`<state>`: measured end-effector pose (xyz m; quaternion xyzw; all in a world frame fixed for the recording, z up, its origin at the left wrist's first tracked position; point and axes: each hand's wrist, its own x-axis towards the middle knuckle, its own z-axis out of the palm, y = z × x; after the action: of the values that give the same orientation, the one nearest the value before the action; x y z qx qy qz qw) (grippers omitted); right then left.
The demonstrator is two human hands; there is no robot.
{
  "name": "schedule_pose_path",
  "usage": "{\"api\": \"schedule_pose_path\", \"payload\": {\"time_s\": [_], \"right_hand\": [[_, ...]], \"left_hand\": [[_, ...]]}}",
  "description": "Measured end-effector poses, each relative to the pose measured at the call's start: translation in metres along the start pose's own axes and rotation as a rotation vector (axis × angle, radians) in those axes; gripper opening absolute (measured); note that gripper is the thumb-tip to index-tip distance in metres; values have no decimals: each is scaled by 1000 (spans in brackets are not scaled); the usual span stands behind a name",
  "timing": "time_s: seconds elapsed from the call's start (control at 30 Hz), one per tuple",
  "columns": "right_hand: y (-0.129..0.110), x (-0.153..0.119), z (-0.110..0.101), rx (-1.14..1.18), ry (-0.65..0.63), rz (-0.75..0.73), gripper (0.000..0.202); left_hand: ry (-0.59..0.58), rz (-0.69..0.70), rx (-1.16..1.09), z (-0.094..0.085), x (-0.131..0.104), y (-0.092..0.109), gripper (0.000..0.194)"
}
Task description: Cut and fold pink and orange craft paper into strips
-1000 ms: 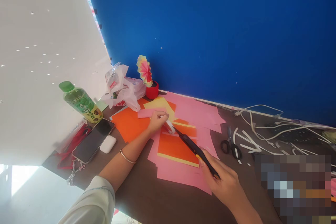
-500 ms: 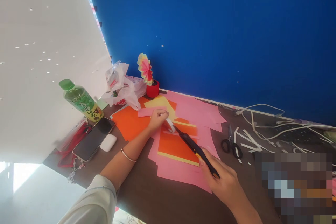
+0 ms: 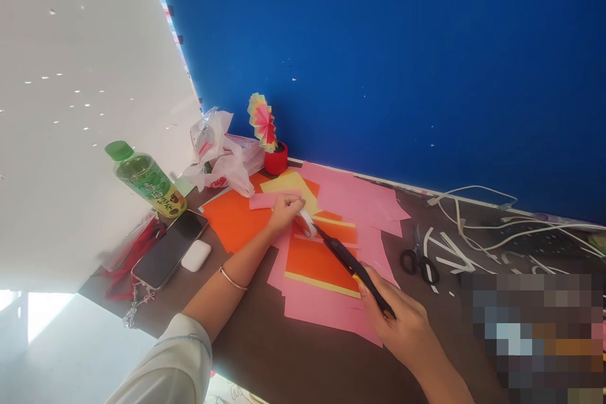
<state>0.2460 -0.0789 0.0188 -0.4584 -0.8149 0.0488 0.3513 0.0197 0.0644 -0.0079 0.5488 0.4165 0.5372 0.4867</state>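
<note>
My right hand [image 3: 402,325] grips a long black utility knife [image 3: 348,262] with a yellow slider, its tip pointing up-left toward a small white tape roll [image 3: 307,224]. My left hand [image 3: 284,211] holds that roll with pinched fingers, pressing it onto the paper. Beneath both lie overlapping sheets: orange paper [image 3: 315,262], pink paper [image 3: 326,312] and a yellow sheet [image 3: 288,186].
A green bottle [image 3: 144,180], a phone [image 3: 170,249] and a white earbud case [image 3: 196,255] sit at the left. A paper fan flower in a red pot [image 3: 267,139] and a plastic bag [image 3: 220,154] stand by the blue wall. Black scissors [image 3: 419,259], white strips and cables [image 3: 473,214] lie at the right.
Hardly anything differs; both hands keep their hold on the knife and the roll, and the view drifts slightly.
</note>
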Motion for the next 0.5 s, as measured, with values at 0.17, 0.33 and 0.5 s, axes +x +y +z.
{"api": "schedule_pose_path", "payload": {"time_s": [0.17,0.33,0.5], "right_hand": [[-1,0,1,3,-2,8,40],[1,-1,4,2,10,8,40],[-1,0,4,4,20,-6,40]], "left_hand": [[40,-20,-26,-1,0,1,37],[77,-20,-49,-1,2,2,37],[95,-24,-92,1,3,4,38]]}}
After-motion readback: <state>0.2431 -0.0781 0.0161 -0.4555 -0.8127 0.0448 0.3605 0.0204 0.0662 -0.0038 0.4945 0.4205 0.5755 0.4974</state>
